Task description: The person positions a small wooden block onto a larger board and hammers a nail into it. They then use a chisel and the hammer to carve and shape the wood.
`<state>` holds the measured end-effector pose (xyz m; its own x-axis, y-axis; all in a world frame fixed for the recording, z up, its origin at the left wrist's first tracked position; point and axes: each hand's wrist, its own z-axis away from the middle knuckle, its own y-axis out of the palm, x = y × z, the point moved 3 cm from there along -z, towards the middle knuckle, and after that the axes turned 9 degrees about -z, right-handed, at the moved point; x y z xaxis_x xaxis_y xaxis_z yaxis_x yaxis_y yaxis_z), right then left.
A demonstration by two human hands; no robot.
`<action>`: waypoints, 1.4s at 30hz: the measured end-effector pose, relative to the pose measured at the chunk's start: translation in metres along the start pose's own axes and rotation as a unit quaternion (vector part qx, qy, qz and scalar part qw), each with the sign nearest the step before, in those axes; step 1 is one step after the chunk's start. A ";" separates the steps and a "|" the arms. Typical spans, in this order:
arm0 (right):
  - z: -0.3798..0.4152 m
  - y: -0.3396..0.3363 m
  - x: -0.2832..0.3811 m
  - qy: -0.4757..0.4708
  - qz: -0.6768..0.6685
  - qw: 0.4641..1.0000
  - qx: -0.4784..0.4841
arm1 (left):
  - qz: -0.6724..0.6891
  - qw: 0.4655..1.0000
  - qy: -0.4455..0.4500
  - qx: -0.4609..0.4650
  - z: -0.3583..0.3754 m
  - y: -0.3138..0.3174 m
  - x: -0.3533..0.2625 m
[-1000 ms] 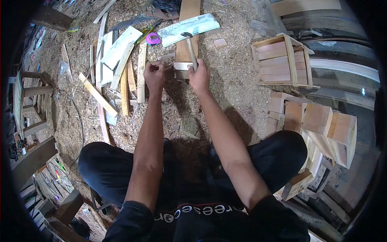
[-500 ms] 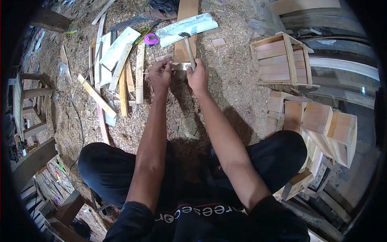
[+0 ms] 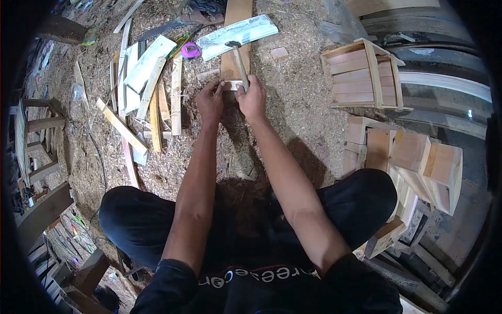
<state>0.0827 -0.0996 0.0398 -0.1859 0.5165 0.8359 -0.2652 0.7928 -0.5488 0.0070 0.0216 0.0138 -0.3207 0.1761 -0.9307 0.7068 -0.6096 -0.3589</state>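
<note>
My right hand (image 3: 252, 99) is wrapped round the handle of a hammer (image 3: 240, 65), whose head points away from me. My left hand (image 3: 210, 103) pinches at the left end of a small pale wood strip (image 3: 231, 86); anything smaller between its fingertips is too small to tell. The strip lies across the near end of a long brown board (image 3: 229, 67). Over that board, farther off, rests a whitish painted plank (image 3: 238, 37).
Left of the board are a pink tape measure (image 3: 191, 51), a saw (image 3: 166, 28) and scattered wood strips (image 3: 121, 125). Slatted wooden crates (image 3: 361, 78) and box-like wooden pieces (image 3: 413, 152) stand on the right. Wood shavings cover the ground.
My left fingers have closed in on the strip's left end. My right hand and the hammer have shifted slightly left, and the whole view has moved a little.
</note>
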 end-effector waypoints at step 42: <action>0.073 -0.024 0.059 0.080 -0.043 0.986 0.140 | -0.090 0.981 0.134 -0.103 0.016 0.009 0.007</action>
<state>0.0092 -0.1117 0.1014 -0.0066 0.5133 0.8582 -0.5290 0.7265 -0.4386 0.0009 0.0047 0.0056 -0.2938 0.4803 -0.8264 0.7759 -0.3851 -0.4997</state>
